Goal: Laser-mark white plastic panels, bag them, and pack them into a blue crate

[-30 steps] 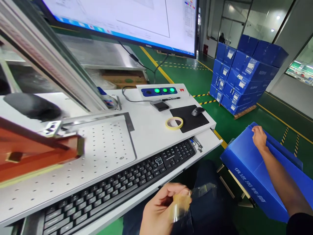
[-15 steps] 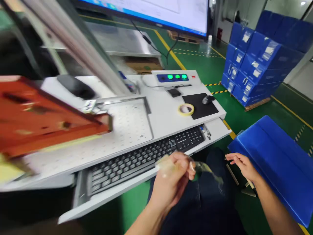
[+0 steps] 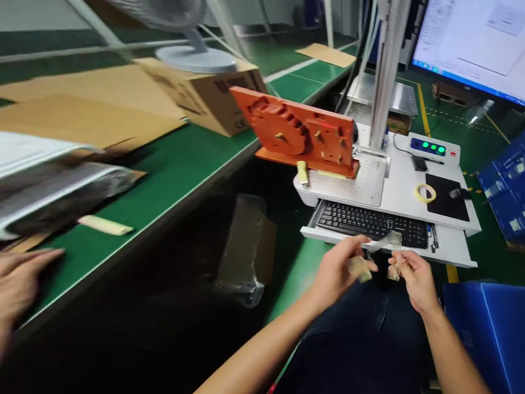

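Both hands hold a strip of clear tape (image 3: 383, 243) over the lap, just before the keyboard (image 3: 371, 223) at the tabletop's front edge. The left hand (image 3: 342, 268) pinches one end, the right hand (image 3: 412, 276) the other. Slack, the tape may fold and stick to itself or the fingers.

Bright overhead light; heavy motion blur at left edge; dark shadow under bench (image 3: 135, 180).

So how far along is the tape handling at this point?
Done: a piece is already off the tape roll. In hand: left hand and right hand pinch the crumpled clear tape strip between them over the lap. Left: it isn't stuck on anything yet.
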The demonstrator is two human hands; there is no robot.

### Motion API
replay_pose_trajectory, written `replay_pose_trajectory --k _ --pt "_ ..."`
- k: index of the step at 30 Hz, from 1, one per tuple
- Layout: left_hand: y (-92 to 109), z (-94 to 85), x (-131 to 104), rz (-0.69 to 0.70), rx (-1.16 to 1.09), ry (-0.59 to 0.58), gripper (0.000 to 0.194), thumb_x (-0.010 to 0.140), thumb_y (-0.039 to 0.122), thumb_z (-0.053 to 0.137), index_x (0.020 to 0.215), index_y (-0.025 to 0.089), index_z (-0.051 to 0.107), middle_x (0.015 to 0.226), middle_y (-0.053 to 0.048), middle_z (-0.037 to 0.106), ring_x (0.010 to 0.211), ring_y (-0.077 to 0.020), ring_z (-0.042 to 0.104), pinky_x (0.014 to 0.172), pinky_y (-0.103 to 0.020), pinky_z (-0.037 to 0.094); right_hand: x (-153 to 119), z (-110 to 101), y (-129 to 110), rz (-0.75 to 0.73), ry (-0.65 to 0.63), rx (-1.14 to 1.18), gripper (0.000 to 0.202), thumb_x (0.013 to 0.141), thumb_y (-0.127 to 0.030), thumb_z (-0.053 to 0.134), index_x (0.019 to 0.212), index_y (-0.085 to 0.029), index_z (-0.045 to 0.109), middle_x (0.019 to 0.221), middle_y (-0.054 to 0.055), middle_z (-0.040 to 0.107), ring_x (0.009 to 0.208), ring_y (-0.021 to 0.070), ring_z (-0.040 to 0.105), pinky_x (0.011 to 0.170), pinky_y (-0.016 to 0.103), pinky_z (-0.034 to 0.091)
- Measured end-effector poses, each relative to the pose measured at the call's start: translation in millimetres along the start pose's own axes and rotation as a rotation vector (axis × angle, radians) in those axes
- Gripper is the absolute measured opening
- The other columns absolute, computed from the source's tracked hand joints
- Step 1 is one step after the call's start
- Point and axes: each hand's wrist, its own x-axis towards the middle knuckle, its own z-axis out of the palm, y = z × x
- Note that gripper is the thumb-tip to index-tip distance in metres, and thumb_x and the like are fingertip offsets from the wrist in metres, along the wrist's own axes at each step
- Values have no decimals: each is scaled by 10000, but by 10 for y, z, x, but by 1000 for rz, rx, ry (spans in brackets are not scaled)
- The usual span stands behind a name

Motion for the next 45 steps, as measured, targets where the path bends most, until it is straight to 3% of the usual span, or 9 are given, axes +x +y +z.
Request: replay_pose_trajectory --k 4,10,13,18,25,32,38,41,45 --pt "-1 -3 -134 57 -17 -61 668 920 468 892 1503 273 630 1235 -104 732 1033 -243 741 887 -355 627 90 509 -89 -23 -173 40 478 906 -665 873 1038 -208 827 957 72 780 835 193 691 772 306 556" --pt "-190 -291 -222 187 105 -18 239 1089 297 663 1293 210 751 1007 -87 806 911 -216 769 816 -320 607 8 944 -132 120 -342 274 358 857 -548 963 979 -232 849 861 1 703 800 131 617 828 261 572" --pt "-320 -433 -266 190 157 68 171 1091 256 623 1164 218 773 958 -65 821 864 -214 775 774 -321 596 -67 1088 -175 161 -450 301 339 958 -536 876 1125 -241 861 1096 54 768 1040 205 699 1026 356 596" --pt "-403 -481 -385 19 67 187 154 1053 319 643 1026 257 781 974 -12 828 896 -239 790 812 -376 604 -159 1294 -166 195 -447 277 440 964 -512 877 1319 -260 819 1403 104 732 1327 307 676 1251 539 501" --pt "-635 -515 -287 -361 -419 692 221 1056 359 573 878 242 633 758 15 666 684 -190 674 670 -364 571 26 1264 68 296 -373 257 699 852 -553 961 1436 -243 735 1460 175 703 1320 383 699 1303 710 372" --pt "-560 -635 -287 -137 78 185 52 1014 257 560 985 257 603 1196 -32 660 1169 -252 679 1037 -461 597 340 1417 184 203 -407 139 654 869 -592 936 1402 -271 737 1552 124 647 1448 362 608 1312 615 407" --pt "-701 -520 -306 -217 234 244 109 1041 308 570 978 287 484 1174 -20 658 1083 -243 711 896 -410 658 558 1622 431 175 -282 98 631 685 -600 1027 1097 -177 804 1212 140 791 1213 353 734 1123 529 599" --pt "-774 -600 -337 -211 224 345 295 946 319 760 1086 332 502 1304 -41 666 1035 -278 753 764 -425 689 625 1622 445 259 -311 156 573 663 -524 1061 1047 -190 798 1137 95 797 1118 292 751 1009 428 654" --pt "-688 -785 -316 -11 291 262 646 862 162 843 1364 440 546 1588 -41 583 1489 -381 605 1057 -545 680 647 1572 388 405 -427 222 433 748 -431 1041 1030 -237 777 1117 29 780 1014 205 744 870 301 665"
